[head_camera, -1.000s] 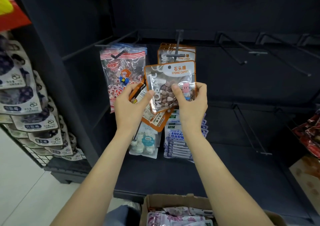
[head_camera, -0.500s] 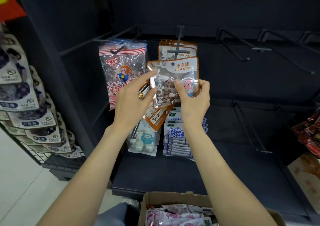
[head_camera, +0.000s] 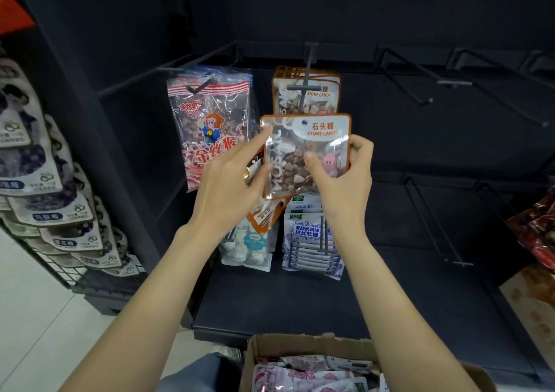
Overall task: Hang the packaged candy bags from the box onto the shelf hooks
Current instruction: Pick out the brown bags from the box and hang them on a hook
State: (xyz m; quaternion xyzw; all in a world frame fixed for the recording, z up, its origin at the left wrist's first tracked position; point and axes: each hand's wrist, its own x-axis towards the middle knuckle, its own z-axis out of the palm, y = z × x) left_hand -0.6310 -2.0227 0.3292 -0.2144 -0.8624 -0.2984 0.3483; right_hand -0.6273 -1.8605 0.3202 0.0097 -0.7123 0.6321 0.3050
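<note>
**Stone candy bag poised just below its hook**

Holding a stone candy bag (head_camera: 306,154) upright, the right hand (head_camera: 342,181) clamps its right edge, thumb on the clear front and fingers curled round behind. The left hand (head_camera: 231,181) has its fingers out fairly straight, the forefinger touching the bag's upper left corner and the thumb against its left edge; a second orange bag (head_camera: 264,217) juts out below that palm, though how it is held cannot be told.

The coming move turns on one line-up: the bag's punch hole (head_camera: 304,123), centred near its top edge, sits directly below the tip of the hook (head_camera: 303,86), which points toward the person. The bag's long axis is vertical, so by this view it needs lifting and then pushing back along the prong. Matching hung bags (head_camera: 306,94) already fill the hook behind its crossbar tip, leaving little room at the front.

Left of that hook hang monkey bags (head_camera: 210,127); on the row beneath are a white candy pack (head_camera: 249,244) and blue packs (head_camera: 309,241). Hooks toward the shelf's right edge are bare. The box (head_camera: 303,346), at the shelf's front edge, holds more bags.
</note>
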